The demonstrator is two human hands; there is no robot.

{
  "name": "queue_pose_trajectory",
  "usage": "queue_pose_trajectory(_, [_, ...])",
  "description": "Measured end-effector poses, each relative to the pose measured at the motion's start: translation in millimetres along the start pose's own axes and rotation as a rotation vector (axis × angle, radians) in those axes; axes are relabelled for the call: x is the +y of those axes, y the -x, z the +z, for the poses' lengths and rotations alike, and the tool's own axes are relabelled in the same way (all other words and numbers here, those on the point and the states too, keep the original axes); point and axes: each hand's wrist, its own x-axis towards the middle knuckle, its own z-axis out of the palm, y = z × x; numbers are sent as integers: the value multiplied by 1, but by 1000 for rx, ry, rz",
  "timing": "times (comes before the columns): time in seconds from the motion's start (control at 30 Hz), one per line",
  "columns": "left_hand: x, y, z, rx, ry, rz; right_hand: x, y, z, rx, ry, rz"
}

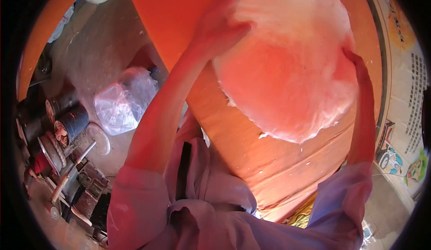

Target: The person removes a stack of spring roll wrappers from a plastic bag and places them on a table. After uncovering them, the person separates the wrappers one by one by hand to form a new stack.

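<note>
A large rounded pad of white fluffy fibre (287, 79), tinted red by the light, lies on an orange cloth-covered table (233, 133). Its lower edge is ragged, with small tufts around it. My left hand (224, 23) rests on the pad's upper left part, thumb and fingers spread apart. At the pad's right edge is my right hand (352, 57); its thumb shows, while its other fingers are hidden at or under the fibre, so its grip cannot be made out.
A clear plastic bag (121, 104) lies on the floor at left. Below it stand spools (72, 124), a round disc (98, 138) and wooden tools. A wall with a printed poster (406, 93) runs along the right. Yellow material (303, 214) shows beneath the table's near edge.
</note>
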Motion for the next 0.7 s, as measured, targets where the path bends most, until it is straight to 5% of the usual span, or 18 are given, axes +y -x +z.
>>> queue_pose_trajectory(0.07, [-3,-4,0,-51,22,38,12,30,22,71,-118,-139])
queue_pose_trajectory(0.13, [-4,7,-11,-211,184,33,55,65,20,166,131,-227])
queue_pose_trajectory(0.2, [-19,8,-15,-345,223,50,106,102,32,273,-10,-108])
queue_pose_trajectory(0.27, [-29,17,-13,-448,145,92,137,149,74,156,-432,27])
queue_pose_trajectory(0.37, [15,58,-17,-549,-38,169,180,209,119,238,-545,70])
queue_pose_trajectory(0.57, [32,175,-8,-469,-167,207,260,279,145,136,-710,67])
queue_pose_trajectory(0.67, [33,218,-10,-342,106,-87,271,292,146,84,-670,34])
queue_pose_trajectory(0.7, [33,235,-14,-115,264,-130,274,292,144,90,-653,35])
